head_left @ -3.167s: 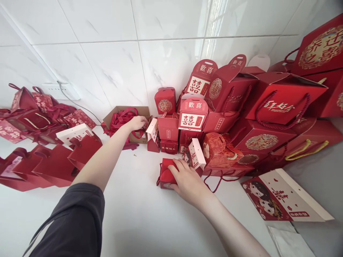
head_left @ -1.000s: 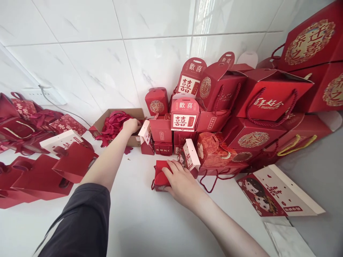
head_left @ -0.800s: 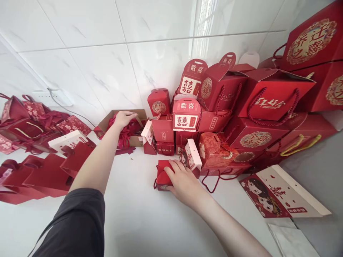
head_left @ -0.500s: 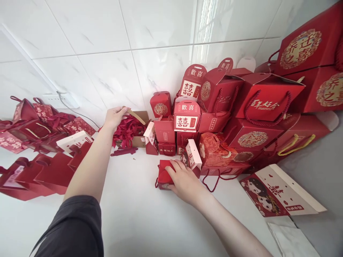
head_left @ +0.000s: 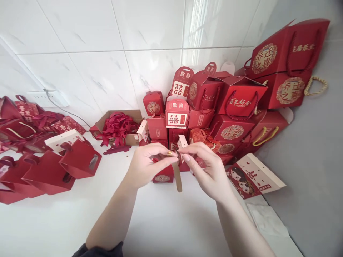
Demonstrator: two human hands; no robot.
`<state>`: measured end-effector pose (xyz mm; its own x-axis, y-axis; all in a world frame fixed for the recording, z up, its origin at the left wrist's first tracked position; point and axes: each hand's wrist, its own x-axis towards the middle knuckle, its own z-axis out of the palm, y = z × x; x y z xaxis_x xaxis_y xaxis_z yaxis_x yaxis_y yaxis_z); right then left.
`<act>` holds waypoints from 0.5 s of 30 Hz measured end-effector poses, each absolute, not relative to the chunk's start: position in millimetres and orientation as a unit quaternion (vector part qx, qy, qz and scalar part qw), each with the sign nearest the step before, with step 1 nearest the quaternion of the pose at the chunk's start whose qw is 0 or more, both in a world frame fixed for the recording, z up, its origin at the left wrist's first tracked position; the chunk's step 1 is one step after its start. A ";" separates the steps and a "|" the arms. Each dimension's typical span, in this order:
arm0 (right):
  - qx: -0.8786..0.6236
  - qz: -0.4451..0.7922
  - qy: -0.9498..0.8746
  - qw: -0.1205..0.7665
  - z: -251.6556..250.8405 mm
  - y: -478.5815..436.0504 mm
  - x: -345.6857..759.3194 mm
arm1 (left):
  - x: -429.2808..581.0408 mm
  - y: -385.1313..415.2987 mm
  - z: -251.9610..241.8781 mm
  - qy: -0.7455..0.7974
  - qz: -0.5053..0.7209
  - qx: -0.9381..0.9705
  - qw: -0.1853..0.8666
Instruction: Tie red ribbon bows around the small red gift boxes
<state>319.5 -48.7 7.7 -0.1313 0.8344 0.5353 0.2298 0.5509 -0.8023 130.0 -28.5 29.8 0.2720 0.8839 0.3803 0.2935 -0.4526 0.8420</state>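
In front of me both hands meet over a small red gift box [head_left: 160, 175] with a gold round emblem, partly hidden behind them. My left hand [head_left: 144, 164] pinches the upper end of a narrow tan strip [head_left: 177, 178], which hangs downward. A small gold spot shows at the fingertips. My right hand [head_left: 209, 167] has thumb and index finger drawn together beside the strip's top. What those fingertips hold, if anything, is too small to make out.
Red gift boxes [head_left: 233, 132] with cord handles are stacked along the wall at right. A cardboard box [head_left: 107, 119] of red ribbons stands back left, dark red strips [head_left: 118, 150] before it. Folded red boxes [head_left: 49, 175] lie at left. A red-and-white box [head_left: 254, 178] sits at right.
My left hand has come right and nearer with the tan strip, away from the ribbon box. My right hand has let go of the small red box and risen to meet it.
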 end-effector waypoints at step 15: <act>-0.293 0.285 -0.812 0.417 10.7 -68.0 362.9 | 160.2 -45.9 -1.5 0.332 0.321 0.639 0.615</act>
